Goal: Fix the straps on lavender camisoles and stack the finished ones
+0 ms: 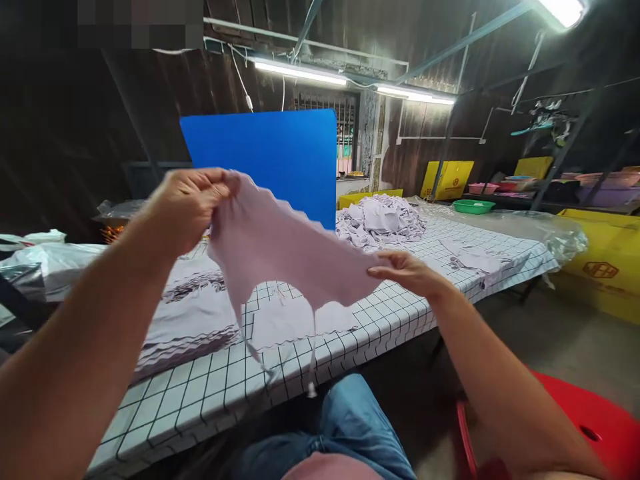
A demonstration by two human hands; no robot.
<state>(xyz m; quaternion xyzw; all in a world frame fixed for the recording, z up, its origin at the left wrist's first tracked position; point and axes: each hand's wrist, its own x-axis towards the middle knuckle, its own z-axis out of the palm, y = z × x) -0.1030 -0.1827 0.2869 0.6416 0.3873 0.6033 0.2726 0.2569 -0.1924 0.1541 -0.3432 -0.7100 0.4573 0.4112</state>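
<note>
A pale lilac fabric piece [285,243] hangs in the air between the two hands, above the near edge of the table and in front of the person's lap. The left hand [193,203] is closed on its upper left corner, thumb and fingers pinching the cloth at the very end of the wavy edge. The right hand [403,270] pinches the opposite, narrower end between thumb and fingers, lower than the left, so the scalloped edge slopes down from one grip to the other. Nearly all of the cloth lies between and below the two grips — its lower side curves up in a rounded cutout, and two thin tails dangle from it, a little blurred. Behind the cutout, a flat lilac panel [285,323] lies on the black-and-white checked tablecloth [390,327]. Just beside it, below the left forearm, stand layered stacks of wavy-edged fabric [187,320]. Farther back, a loose heap of lilac cloth [383,220] sits to the right of an upright blue board [265,147], while a few flat scraps [473,257] rest near the table's right end, with a green basin [473,207] beyond them.
</note>
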